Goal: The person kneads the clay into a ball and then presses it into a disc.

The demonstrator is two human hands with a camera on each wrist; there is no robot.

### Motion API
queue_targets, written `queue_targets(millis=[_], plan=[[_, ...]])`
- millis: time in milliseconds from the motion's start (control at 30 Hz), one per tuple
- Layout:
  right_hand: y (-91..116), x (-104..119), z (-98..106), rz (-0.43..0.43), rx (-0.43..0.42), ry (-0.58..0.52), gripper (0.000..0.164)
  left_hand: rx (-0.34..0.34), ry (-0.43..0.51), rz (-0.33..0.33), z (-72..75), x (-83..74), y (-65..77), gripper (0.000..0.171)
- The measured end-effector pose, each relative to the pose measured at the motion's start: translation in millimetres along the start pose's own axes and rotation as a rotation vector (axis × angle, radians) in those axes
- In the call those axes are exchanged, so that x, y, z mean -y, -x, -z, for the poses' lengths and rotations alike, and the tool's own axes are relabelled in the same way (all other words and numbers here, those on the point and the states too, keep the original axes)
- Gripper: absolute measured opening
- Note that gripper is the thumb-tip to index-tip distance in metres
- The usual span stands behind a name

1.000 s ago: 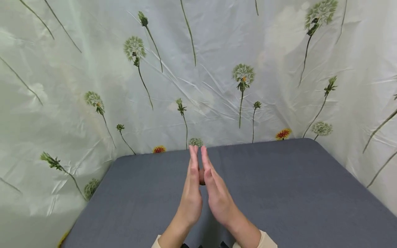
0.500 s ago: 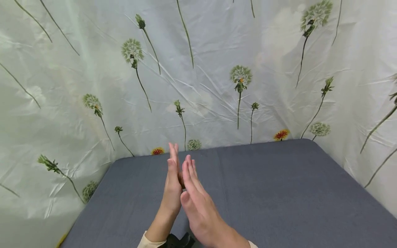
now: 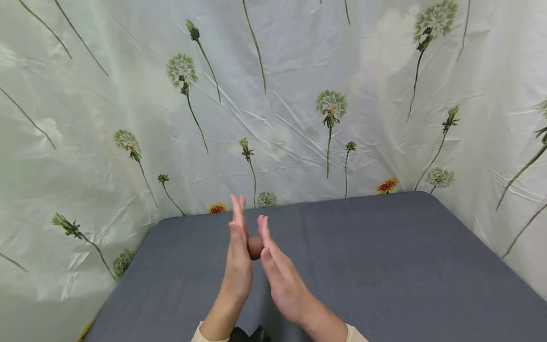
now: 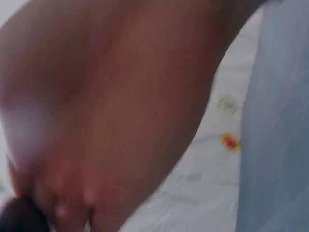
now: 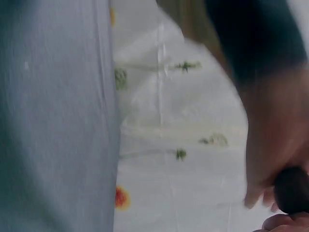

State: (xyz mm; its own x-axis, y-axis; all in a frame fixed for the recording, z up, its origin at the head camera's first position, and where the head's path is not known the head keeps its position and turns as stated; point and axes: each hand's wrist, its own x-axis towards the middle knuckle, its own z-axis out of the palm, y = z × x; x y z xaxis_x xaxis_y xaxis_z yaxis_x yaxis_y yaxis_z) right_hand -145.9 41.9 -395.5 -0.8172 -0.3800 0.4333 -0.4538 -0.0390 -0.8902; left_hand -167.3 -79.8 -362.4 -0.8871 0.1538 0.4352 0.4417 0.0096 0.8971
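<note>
A brown, rounded lump (image 3: pixel 255 248) sits between two palms in the head view; its material is not clear. My left hand (image 3: pixel 239 266) stands upright on its left side, fingers straight and pointing up and away. Leaning in from the other side, my right hand (image 3: pixel 285 285) presses the lump with its straight fingers. The palms are apart, with the lump bridging the gap. In the left wrist view a blurred hand (image 4: pixel 111 111) fills much of the picture, with the dark lump (image 4: pixel 21 216) at the lower corner. The right wrist view shows the lump (image 5: pixel 291 191) between both hands' fingers.
Below the hands lies a grey-blue padded surface (image 3: pixel 384 256) with rounded far corners. A pale, wrinkled cloth (image 3: pixel 290 71) printed with dandelions hangs behind it and along both sides. A black device (image 3: pixel 249 334) shows at the left wrist.
Both hands have shifted left with the lump. The right hand dropped back, then slid forward again along the left palm. More of the lump now shows between them.
</note>
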Motion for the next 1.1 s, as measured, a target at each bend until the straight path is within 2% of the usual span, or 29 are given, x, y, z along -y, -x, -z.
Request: queue_targets(millis=[100,200,300,367,500,600,700,767,867,967,1100], plan=[[5.1,7.4,-10.2,-0.012,0.081,0.046,0.059,-0.022,0.085,0.054,17.1,-2.5,-7.5,0.069],[7.0,16.4,-11.1,0.034,0.092,0.094,0.059,0.004,0.127,0.075,21.2,-2.8,-10.4,0.072],[6.9,21.0,-2.4,0.091,0.013,0.129,0.058,0.062,0.113,0.072,10.0,-0.3,-6.6,0.070],[5.3,20.1,6.2,0.117,-0.049,0.140,0.057,0.104,0.066,0.055,-1.5,1.3,-1.4,0.066],[-0.1,11.1,19.2,0.089,-0.084,0.079,0.057,0.127,-0.055,-0.016,-17.9,-0.6,9.9,0.056],[-4.0,3.3,18.6,0.024,-0.038,-0.010,0.060,0.091,-0.118,-0.076,-17.1,-4.9,11.5,0.055],[-6.2,0.4,10.2,-0.040,0.034,-0.055,0.062,0.031,-0.105,-0.095,-5.1,-8.7,4.9,0.057],[-6.0,-0.2,2.4,-0.079,0.091,-0.043,0.063,-0.017,-0.090,-0.067,6.6,-8.4,-0.7,0.060],[-3.6,0.1,-6.9,-0.105,0.150,-0.008,0.063,-0.047,-0.048,0.010,20.2,-4.7,-6.3,0.063],[0.0,2.4,-8.2,-0.049,0.101,0.038,0.060,-0.014,-0.008,0.062,19.8,3.0,-7.3,0.066],[2.1,5.0,5.5,0.082,-0.055,0.079,0.059,0.047,0.001,0.050,-2.0,12.5,-2.6,0.064]])
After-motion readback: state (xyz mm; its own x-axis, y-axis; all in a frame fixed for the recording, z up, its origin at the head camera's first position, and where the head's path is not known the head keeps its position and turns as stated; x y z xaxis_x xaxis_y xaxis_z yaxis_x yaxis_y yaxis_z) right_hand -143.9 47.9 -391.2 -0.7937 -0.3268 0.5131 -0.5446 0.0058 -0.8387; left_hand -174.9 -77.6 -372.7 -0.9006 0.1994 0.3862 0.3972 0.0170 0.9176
